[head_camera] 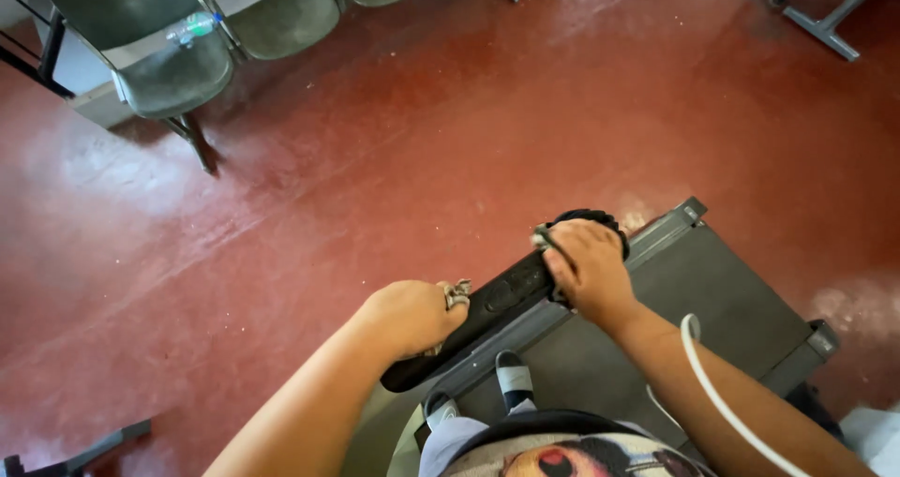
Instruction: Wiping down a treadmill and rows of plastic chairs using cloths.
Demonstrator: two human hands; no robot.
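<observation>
Patterned shirt front (572, 458), bottom edge. Black remote-like bar (492, 301) over grey metal panel's (712, 299) edge: left hand (412, 316) clenched around its near end, right hand (589, 266) pressing a cloth (542, 237) on the far end. Firm grip advisable. Red floor (375, 158); grey chairs (178, 55) beyond.

Glossy red floor (450, 130), grey-green chairs (173, 55), a black bar (497, 299) on a dark grey table (712, 299).
</observation>
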